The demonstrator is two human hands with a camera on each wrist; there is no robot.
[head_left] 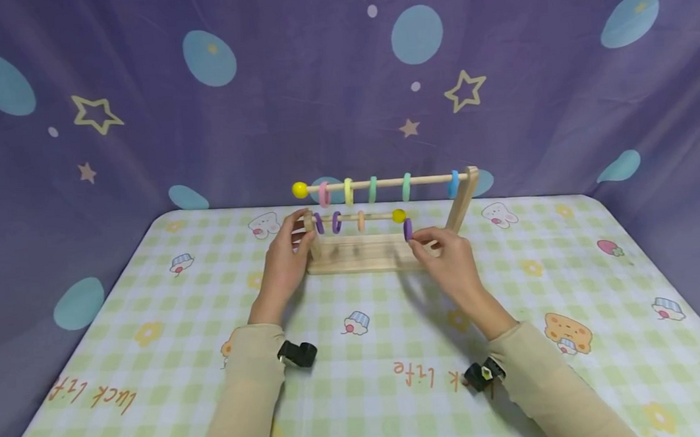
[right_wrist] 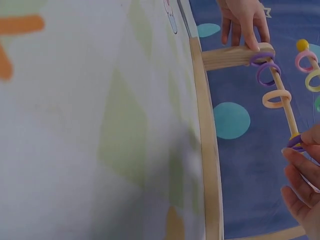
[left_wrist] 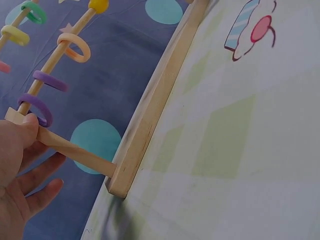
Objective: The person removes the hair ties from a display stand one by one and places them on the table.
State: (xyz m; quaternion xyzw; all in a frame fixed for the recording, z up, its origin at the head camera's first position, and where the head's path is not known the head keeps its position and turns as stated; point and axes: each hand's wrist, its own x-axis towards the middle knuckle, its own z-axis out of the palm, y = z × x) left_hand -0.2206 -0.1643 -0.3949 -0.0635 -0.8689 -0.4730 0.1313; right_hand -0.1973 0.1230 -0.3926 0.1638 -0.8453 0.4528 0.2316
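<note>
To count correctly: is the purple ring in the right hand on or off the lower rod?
Off the lower rod: in the head view, the right hand holds the purple ring beyond the rod's yellow ball.

A purple curtain [head_left: 321, 114] patterned with light-blue ovals [head_left: 417, 35] and pale stars [head_left: 409, 128] hangs behind and to both sides of the counter [head_left: 324, 404], whose green-and-white checked cloth [head_left: 173, 360] is printed with cupcakes [head_left: 359, 321], yellow flowers [head_left: 149, 332], a strawberry [head_left: 609, 248] and orange lettering [head_left: 415, 375].

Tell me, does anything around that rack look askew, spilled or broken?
Nothing stands out: the wooden rack sits upright, the rings on both rods look whole, no spill shows, and the right hand pinches another purple ring by a yellow ball.
</note>
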